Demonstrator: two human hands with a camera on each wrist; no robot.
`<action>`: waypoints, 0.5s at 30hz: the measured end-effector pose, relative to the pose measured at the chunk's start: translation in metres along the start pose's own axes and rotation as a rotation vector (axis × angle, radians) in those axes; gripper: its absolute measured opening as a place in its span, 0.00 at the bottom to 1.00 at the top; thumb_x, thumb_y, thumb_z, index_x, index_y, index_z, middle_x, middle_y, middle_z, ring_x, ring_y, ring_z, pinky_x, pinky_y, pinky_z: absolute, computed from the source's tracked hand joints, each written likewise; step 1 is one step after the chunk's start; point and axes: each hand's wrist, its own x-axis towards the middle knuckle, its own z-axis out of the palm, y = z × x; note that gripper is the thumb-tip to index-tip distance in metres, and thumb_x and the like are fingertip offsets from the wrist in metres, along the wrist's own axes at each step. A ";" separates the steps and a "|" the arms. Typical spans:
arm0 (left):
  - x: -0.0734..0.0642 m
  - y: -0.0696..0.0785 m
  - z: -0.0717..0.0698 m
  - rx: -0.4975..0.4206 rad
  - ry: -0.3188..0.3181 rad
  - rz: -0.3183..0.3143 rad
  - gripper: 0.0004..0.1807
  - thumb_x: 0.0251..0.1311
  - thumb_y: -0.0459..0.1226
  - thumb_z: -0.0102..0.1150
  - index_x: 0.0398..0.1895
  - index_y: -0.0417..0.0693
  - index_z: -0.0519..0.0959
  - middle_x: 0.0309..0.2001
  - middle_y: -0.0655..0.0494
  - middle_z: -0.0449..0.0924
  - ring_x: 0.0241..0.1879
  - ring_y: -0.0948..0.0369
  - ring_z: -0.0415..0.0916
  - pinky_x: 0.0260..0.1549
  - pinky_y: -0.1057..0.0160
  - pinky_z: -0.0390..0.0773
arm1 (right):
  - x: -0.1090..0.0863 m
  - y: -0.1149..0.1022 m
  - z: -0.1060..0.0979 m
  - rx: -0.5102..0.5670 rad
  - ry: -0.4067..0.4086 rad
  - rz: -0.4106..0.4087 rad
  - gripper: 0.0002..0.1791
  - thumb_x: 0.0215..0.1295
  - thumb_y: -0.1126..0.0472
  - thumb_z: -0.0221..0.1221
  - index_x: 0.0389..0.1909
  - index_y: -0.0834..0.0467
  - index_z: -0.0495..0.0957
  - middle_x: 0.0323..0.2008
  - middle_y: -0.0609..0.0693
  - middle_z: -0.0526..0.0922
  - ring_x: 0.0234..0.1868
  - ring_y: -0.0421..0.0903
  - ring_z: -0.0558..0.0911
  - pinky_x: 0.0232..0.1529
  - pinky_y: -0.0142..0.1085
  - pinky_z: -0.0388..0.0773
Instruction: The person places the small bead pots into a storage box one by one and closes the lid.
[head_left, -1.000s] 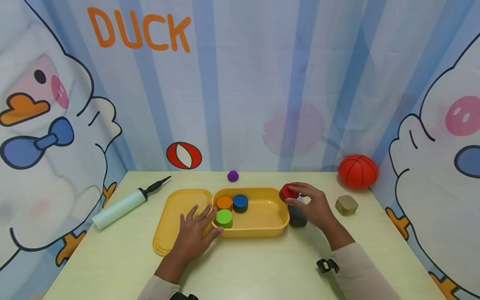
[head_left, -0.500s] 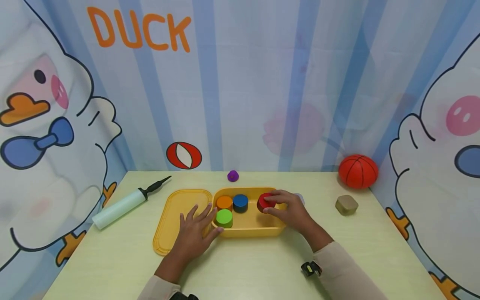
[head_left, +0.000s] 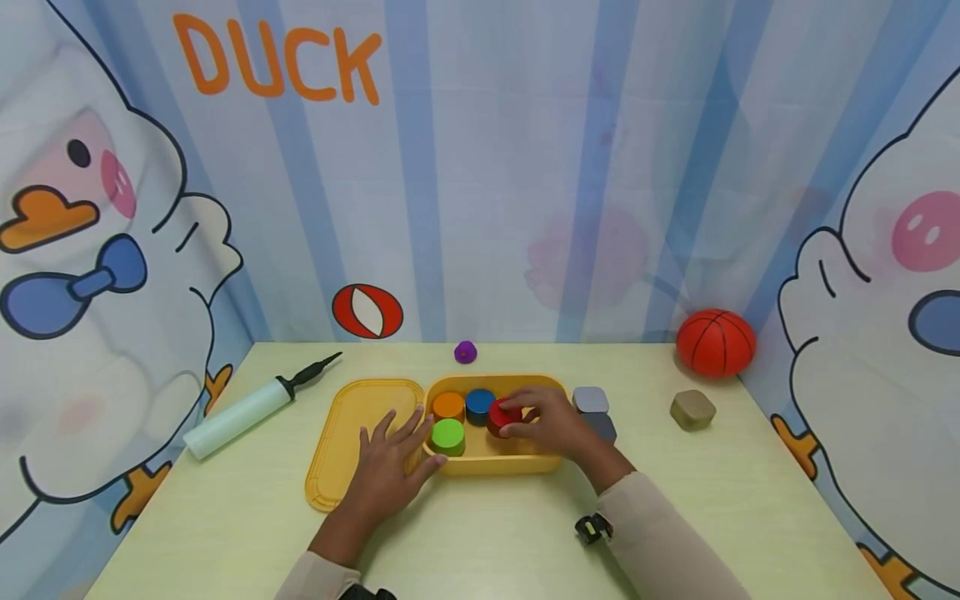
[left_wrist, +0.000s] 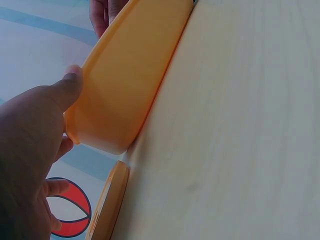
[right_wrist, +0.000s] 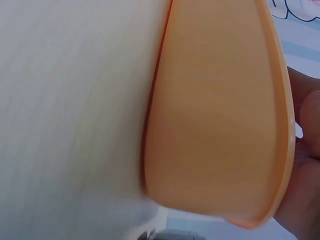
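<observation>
An orange-yellow plastic box stands at the middle of the table, holding an orange disc block, a blue one and a green one at its left end. My right hand reaches over the right side and pinches a red disc block between thumb and fingers, inside the box beside the blue one. Fingers spread, my left hand rests at the box's left end. In the left wrist view its thumb touches the rim. The right wrist view hides the red block behind the box wall.
Left of the box lies its yellow lid, near a pale green pump. Grey blocks stand just right of the box. Farther right are a tan block and a red ball. A small purple piece sits behind.
My right hand has carried the red block leftward from above the box's right rim to beside the blue block. The grey blocks have come into view. My left hand has stayed put.
</observation>
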 end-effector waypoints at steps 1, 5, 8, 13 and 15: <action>0.000 0.000 0.000 -0.001 0.000 0.000 0.39 0.74 0.63 0.61 0.82 0.58 0.72 0.84 0.57 0.66 0.85 0.34 0.56 0.74 0.12 0.46 | 0.001 -0.001 0.002 -0.005 -0.006 0.011 0.20 0.66 0.62 0.77 0.57 0.62 0.90 0.57 0.62 0.90 0.55 0.57 0.87 0.50 0.39 0.92; 0.000 0.000 0.000 0.001 -0.001 0.001 0.39 0.75 0.63 0.60 0.82 0.58 0.72 0.84 0.57 0.66 0.85 0.34 0.56 0.74 0.12 0.46 | 0.006 -0.006 0.009 -0.031 -0.018 0.074 0.20 0.64 0.61 0.78 0.56 0.61 0.91 0.53 0.57 0.92 0.53 0.53 0.88 0.53 0.42 0.92; 0.000 -0.001 0.000 0.000 -0.001 0.000 0.39 0.75 0.63 0.60 0.82 0.58 0.72 0.84 0.57 0.66 0.85 0.34 0.56 0.74 0.12 0.46 | 0.008 -0.009 0.014 -0.047 -0.039 0.120 0.20 0.63 0.60 0.79 0.55 0.61 0.91 0.51 0.55 0.92 0.51 0.50 0.88 0.53 0.43 0.91; 0.001 0.000 0.000 -0.005 -0.004 -0.002 0.39 0.74 0.63 0.60 0.82 0.59 0.72 0.84 0.57 0.66 0.85 0.34 0.56 0.75 0.13 0.46 | 0.011 -0.014 0.019 -0.055 -0.093 0.159 0.20 0.63 0.60 0.79 0.55 0.61 0.90 0.49 0.54 0.92 0.48 0.48 0.86 0.50 0.41 0.90; 0.001 0.000 0.000 -0.002 -0.007 -0.002 0.39 0.75 0.63 0.60 0.83 0.59 0.71 0.84 0.57 0.66 0.86 0.34 0.56 0.75 0.13 0.46 | 0.011 -0.016 0.020 -0.055 -0.104 0.171 0.20 0.63 0.60 0.79 0.55 0.61 0.90 0.49 0.53 0.92 0.47 0.48 0.85 0.48 0.40 0.90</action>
